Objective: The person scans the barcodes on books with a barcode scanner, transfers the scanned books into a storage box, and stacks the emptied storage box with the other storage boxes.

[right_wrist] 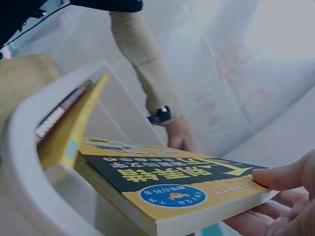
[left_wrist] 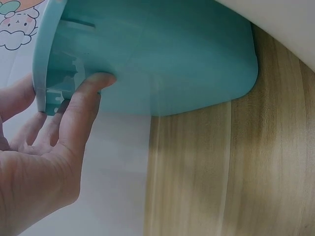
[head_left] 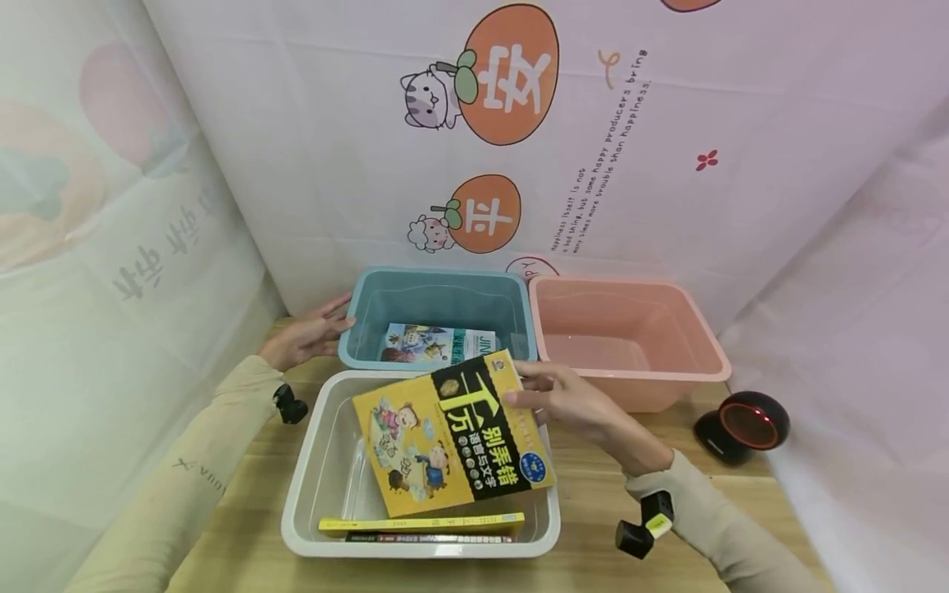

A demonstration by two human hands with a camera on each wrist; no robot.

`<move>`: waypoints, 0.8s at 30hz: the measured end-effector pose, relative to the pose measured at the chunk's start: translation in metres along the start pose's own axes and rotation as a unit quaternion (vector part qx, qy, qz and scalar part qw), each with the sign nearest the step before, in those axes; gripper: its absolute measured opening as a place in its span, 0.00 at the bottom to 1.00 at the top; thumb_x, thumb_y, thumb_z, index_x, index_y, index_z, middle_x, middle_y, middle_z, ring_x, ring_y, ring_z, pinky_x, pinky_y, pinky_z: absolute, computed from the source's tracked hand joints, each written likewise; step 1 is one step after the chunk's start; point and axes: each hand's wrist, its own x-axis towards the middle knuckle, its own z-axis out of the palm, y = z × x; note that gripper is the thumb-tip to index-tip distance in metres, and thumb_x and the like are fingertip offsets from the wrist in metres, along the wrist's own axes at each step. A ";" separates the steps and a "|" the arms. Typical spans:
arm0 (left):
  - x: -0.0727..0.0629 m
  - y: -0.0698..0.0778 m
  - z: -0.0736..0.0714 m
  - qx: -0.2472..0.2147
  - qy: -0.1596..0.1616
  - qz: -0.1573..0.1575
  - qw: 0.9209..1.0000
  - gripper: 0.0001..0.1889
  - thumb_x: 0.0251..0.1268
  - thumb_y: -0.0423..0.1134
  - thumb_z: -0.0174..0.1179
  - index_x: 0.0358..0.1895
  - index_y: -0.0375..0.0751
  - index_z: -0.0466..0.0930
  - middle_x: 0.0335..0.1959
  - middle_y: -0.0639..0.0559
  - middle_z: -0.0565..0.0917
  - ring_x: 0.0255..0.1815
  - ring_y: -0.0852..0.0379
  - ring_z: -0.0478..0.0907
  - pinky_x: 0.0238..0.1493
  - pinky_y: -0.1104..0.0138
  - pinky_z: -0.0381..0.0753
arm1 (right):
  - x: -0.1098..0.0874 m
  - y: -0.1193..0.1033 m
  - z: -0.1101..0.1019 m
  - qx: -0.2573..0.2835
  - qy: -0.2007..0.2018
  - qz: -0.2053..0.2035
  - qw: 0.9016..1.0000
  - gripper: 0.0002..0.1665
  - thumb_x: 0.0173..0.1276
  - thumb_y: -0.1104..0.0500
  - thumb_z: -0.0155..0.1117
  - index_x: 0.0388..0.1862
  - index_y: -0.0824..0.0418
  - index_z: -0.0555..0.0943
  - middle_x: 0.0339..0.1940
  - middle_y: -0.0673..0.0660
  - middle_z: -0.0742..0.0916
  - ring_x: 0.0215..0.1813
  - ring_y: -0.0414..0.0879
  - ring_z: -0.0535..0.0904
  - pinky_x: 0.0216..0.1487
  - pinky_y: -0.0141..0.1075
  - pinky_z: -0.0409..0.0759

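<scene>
A yellow book [head_left: 454,436] with a black title band tilts above the white bin [head_left: 296,494]. My right hand [head_left: 567,403] grips its upper right edge; in the right wrist view the thumb [right_wrist: 280,176] lies on the cover and the other fingers are underneath. My left hand [head_left: 307,336] holds the left end of the blue bin [head_left: 437,280]. In the left wrist view its fingers [left_wrist: 81,105] are hooked around the rim and against the outer wall. Inside the blue bin lies a book with a colourful picture cover [head_left: 418,343].
A yellow book [head_left: 423,524] and a dark-spined book [head_left: 430,539] stand along the white bin's near wall. The pink bin [head_left: 630,375] sits right of the blue one. A round black device [head_left: 752,420] stands on the wooden table [head_left: 593,519] at right. Printed cloth walls enclose the table.
</scene>
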 end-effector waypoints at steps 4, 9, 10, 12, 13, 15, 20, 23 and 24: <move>0.000 0.000 0.000 0.005 -0.004 0.006 1.000 0.39 0.88 0.36 0.44 0.87 0.55 0.30 0.85 0.33 0.49 0.82 0.33 0.55 0.74 0.42 0.71 | -0.007 -0.013 -0.014 -0.003 0.034 -0.001 0.999 0.36 0.76 0.62 0.65 0.79 0.68 0.67 0.60 0.72 0.84 0.53 0.55 0.86 0.53 0.50 0.88; -0.001 -0.002 0.000 0.011 -0.002 0.005 1.000 0.39 0.88 0.37 0.45 0.87 0.55 0.31 0.85 0.32 0.50 0.80 0.37 0.60 0.76 0.40 0.66 | -0.019 -0.027 -0.035 -0.082 0.088 -0.013 0.993 0.35 0.77 0.56 0.65 0.79 0.62 0.70 0.67 0.67 0.83 0.63 0.54 0.80 0.60 0.49 0.82; -0.001 -0.002 0.000 0.011 0.000 0.004 1.000 0.39 0.88 0.37 0.45 0.87 0.55 0.31 0.85 0.33 0.51 0.81 0.37 0.60 0.76 0.39 0.66 | -0.022 -0.030 -0.039 -0.089 0.093 -0.014 0.992 0.35 0.77 0.55 0.65 0.79 0.61 0.70 0.68 0.67 0.83 0.63 0.55 0.80 0.61 0.51 0.81; -0.001 -0.003 0.000 0.006 0.001 0.006 1.000 0.39 0.88 0.37 0.45 0.87 0.55 0.31 0.85 0.33 0.50 0.82 0.34 0.56 0.76 0.39 0.67 | -0.026 -0.035 -0.049 -0.098 0.106 -0.011 0.989 0.35 0.77 0.55 0.65 0.79 0.61 0.70 0.69 0.66 0.82 0.61 0.53 0.82 0.61 0.51 0.81; -0.001 -0.003 0.000 0.004 0.000 0.008 1.000 0.39 0.88 0.37 0.44 0.87 0.55 0.31 0.85 0.33 0.50 0.82 0.32 0.54 0.76 0.40 0.68 | -0.029 -0.037 -0.054 -0.094 0.108 -0.012 0.990 0.35 0.77 0.56 0.64 0.80 0.62 0.69 0.69 0.66 0.82 0.60 0.51 0.84 0.61 0.51 0.81; 0.000 -0.004 0.000 0.000 -0.001 0.008 1.000 0.39 0.88 0.36 0.44 0.87 0.55 0.31 0.85 0.33 0.49 0.83 0.31 0.51 0.74 0.44 0.72 | -0.033 -0.040 -0.062 -0.072 0.105 -0.014 0.992 0.36 0.78 0.58 0.64 0.80 0.65 0.67 0.68 0.65 0.83 0.56 0.50 0.86 0.60 0.49 0.82; 0.000 -0.004 0.000 -0.003 -0.005 0.009 1.000 0.39 0.88 0.35 0.44 0.87 0.54 0.30 0.85 0.33 0.48 0.83 0.30 0.50 0.61 0.57 0.84 | -0.048 -0.043 -0.086 -0.055 0.104 -0.023 0.993 0.36 0.79 0.61 0.62 0.81 0.69 0.64 0.58 0.52 0.89 0.51 0.47 0.89 0.53 0.44 0.88; 0.000 -0.003 0.001 -0.003 -0.003 0.010 1.000 0.39 0.87 0.35 0.44 0.87 0.54 0.30 0.85 0.33 0.49 0.83 0.30 0.50 0.61 0.57 0.84 | -0.057 -0.044 -0.103 -0.057 0.094 -0.039 0.993 0.33 0.80 0.65 0.59 0.80 0.67 0.66 0.55 0.48 0.90 0.50 0.49 0.89 0.51 0.45 0.89; -0.001 -0.002 0.002 -0.003 -0.001 0.009 1.000 0.39 0.87 0.35 0.44 0.87 0.54 0.31 0.85 0.33 0.50 0.83 0.30 0.50 0.63 0.54 0.83 | -0.060 -0.044 -0.110 -0.060 0.090 -0.043 0.993 0.31 0.80 0.66 0.58 0.80 0.63 0.68 0.54 0.48 0.90 0.49 0.49 0.89 0.50 0.45 0.89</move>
